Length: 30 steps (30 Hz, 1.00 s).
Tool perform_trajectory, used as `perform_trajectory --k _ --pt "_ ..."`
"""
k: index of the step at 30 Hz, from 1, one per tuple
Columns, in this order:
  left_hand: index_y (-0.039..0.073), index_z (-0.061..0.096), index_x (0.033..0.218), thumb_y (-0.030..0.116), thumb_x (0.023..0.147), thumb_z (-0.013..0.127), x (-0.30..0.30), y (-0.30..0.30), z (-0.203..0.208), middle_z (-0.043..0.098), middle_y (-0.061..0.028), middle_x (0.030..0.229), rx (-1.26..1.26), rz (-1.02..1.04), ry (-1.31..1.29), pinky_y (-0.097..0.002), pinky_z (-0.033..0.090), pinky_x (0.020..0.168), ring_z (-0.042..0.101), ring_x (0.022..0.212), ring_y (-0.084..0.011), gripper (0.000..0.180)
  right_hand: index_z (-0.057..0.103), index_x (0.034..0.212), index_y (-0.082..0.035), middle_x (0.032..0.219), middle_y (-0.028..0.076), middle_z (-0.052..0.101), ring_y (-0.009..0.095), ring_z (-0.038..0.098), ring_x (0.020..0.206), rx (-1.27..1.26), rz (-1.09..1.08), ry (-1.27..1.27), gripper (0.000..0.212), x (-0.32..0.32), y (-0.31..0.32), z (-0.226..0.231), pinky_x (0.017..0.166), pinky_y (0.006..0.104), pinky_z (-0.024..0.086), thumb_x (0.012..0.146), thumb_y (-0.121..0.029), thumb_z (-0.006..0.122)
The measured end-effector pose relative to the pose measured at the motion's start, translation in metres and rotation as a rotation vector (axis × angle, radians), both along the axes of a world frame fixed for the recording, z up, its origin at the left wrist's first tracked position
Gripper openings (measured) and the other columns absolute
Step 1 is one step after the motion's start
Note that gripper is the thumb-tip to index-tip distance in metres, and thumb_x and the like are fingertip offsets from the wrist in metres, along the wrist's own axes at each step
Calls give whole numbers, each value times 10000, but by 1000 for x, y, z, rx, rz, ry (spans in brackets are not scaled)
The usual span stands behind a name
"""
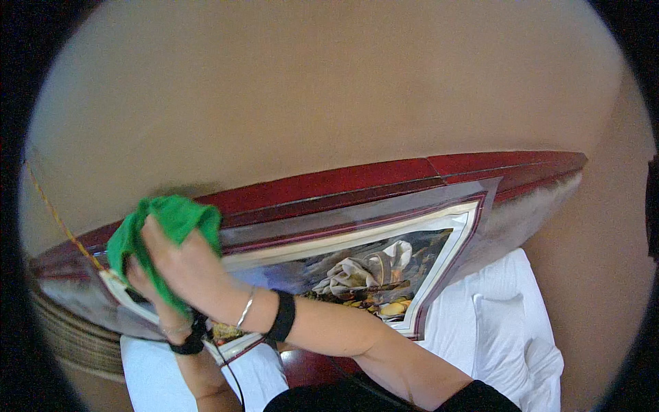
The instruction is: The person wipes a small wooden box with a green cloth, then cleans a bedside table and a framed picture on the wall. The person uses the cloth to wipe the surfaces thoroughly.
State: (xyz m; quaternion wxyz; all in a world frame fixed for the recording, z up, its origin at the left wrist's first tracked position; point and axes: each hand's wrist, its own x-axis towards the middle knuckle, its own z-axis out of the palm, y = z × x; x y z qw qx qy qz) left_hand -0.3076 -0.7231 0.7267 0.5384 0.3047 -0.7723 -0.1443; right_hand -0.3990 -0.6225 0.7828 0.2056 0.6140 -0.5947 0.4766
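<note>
Brightly green cloth (180,213), crumpled into loose folds; hands (187,262) on it, right gripping, left's hold unclear

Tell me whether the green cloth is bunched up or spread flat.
Bunched up: the green cloth shows raised folds and uneven edges beside the right hand. Its underside is hidden.

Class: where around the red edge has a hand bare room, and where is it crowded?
Free: the red edge right of the green cloth, above the picture, and the wall beyond. Crowded: the edge's left part, where left hand, right hand, cloth and yellow cord cluster.
</note>
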Motion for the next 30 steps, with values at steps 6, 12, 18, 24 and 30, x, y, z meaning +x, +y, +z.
perform_trajectory --k 6,12,18,24,30 --pt "21 623 1027 255 919 486 -103 109 16 630 -191 983 -140 -104 146 -458 441 795 582 899 -370 292 542 1002 -107 920 44 523 173 581 764 115 -481 325 262 -89 103 11 493 333 462 749 -175 549" --pt "48 606 1026 300 926 464 -188 213 77 624 -194 919 -316 -344 -48 -472 444 780 588 844 -380 306 557 1053 -132 975 51 544 219 562 889 -23 -819 459 297 -184 200 22 754 369 444 760 -164 521" --pt "77 626 892 309 893 481 -249 253 75 633 -166 837 -343 -621 133 -451 459 704 600 752 -351 273 620 970 -42 1039 127 559 322 523 967 -106 -776 465 282 -228 254 20 825 438 393 773 -229 546" --pt "67 630 909 301 874 506 -207 233 79 634 -167 849 -388 -656 137 -457 455 725 594 787 -366 267 580 997 -66 1000 105 557 330 541 936 -115 -802 296 273 -190 232 17 817 450 402 782 -232 587" --pt "25 614 964 347 876 480 -118 143 72 632 -203 895 -235 -627 -134 -460 457 746 595 818 -389 359 538 1156 -81 1074 72 546 276 528 1019 -36 -747 285 399 -120 146 7 822 449 415 781 -210 573"
